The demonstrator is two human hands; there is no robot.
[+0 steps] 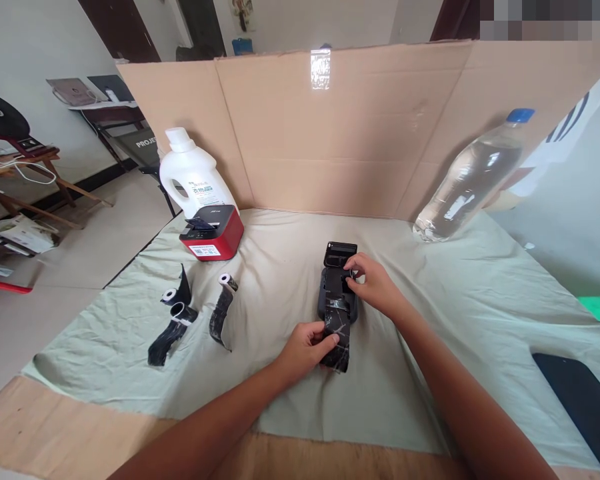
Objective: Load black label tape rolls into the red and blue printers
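Note:
A small black device [323,297], apparently a portable printer, lies on the cloth with its lid [341,255] flipped up at the far end. A glossy black paper strip [337,340] with pale streaks runs from its open compartment toward me, over the near end of the body. My left hand [305,345] pinches the strip's left edge between thumb and fingers. At the compartment's right side, my right hand [374,285] has thumb and index finger curled close together. What sits between those fingertips is too small to make out.
Three black paper rolls [223,310] with white cores lie to the left. Behind them stand a red-and-black device [225,233] and a white jug [200,173]. A water bottle [473,180] leans at the back right against a cardboard screen [330,133]. A dark phone [580,400] lies front right.

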